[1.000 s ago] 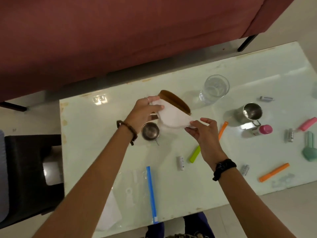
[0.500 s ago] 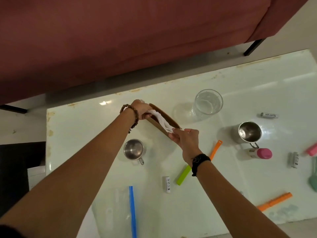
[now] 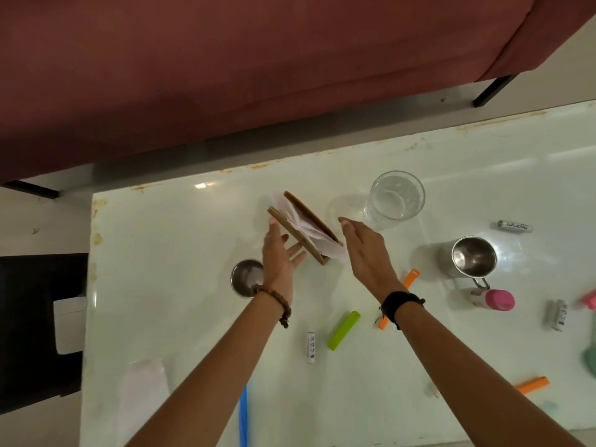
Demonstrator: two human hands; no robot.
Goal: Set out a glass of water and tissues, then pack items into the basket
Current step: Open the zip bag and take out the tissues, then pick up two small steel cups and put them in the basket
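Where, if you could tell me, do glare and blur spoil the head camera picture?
Head view: a bright glare spot sits on the glossy table near its far edge, with softer sheen around the large steel mug; the lighting is dim overall, the sofa dark; the right edge is soft, so the pink item there is unreadable.

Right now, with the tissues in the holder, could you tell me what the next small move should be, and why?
Probably draw both hands back. The tissues sit in the wooden holder beside the glass of water, and the open left hand and right hand hold nothing. No basket is in view.
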